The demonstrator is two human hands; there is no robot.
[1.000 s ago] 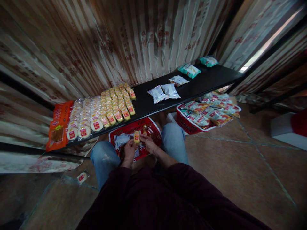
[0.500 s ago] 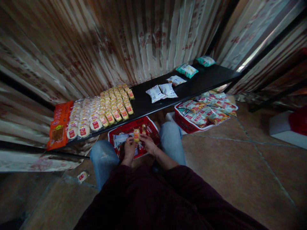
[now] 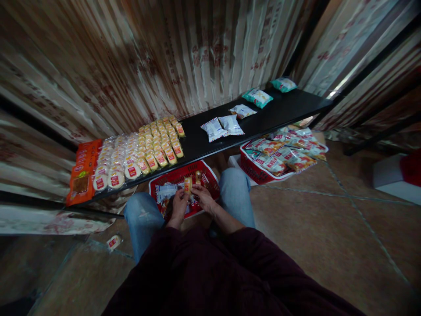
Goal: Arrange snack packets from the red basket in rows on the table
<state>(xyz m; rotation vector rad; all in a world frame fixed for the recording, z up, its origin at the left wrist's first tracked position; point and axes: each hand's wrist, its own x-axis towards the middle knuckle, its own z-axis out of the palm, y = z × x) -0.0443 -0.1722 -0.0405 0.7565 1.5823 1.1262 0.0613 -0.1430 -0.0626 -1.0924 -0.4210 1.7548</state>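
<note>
The fingertips of my left hand and my right hand pinch one small yellow wrapped cake between them, left fingers on its left edge and right fingers on its right. My other fingers curl in underneath, and I cannot tell how many of them touch the wrapper. The cake lies just beyond my fingertips on the far side, its long axis running roughly near to far, away from me and across the line between my hands. How steeply it tilts I cannot tell.

Below my hands, between my knees, sits the near red basket. Blue-and-white packets lie in it to the left, and a golden packet shows just to the far right of my cake, nearer my right hand.

Farther out runs the black shelf. Rows of yellow wrapped cakes stand on it to the far left of my fingers, so my left hand is the nearer one to them. Left of those come round pale cakes, then an orange package at the end. Silvery packets lie far and to the right, well apart from my right hand.
</note>
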